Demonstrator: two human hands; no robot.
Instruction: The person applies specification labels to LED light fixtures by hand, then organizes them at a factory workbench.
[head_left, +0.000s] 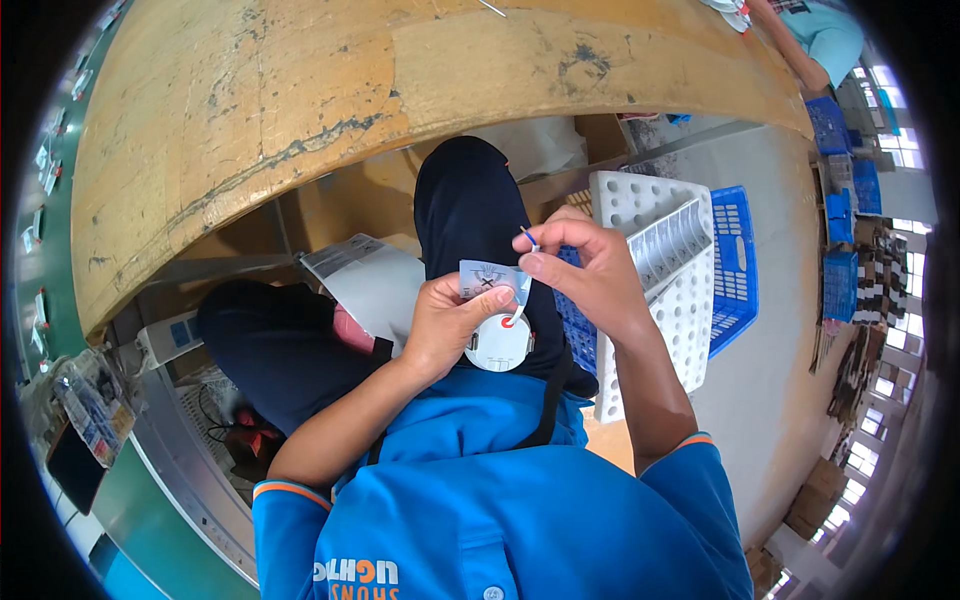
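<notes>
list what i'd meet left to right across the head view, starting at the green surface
Green surface, grey sheet, left hand, round white disc, right hand, white foam tray, right end of the near blue crate, far blue crates.

Left hand [447,325] curled — thumb [490,300] on top, right hand [595,275] higher — fingertips [537,263] pinched

disc [495,351]: white, red spot [508,322] | basket [743,270]: blue | panel [675,345]: white, hole-dotted
</notes>
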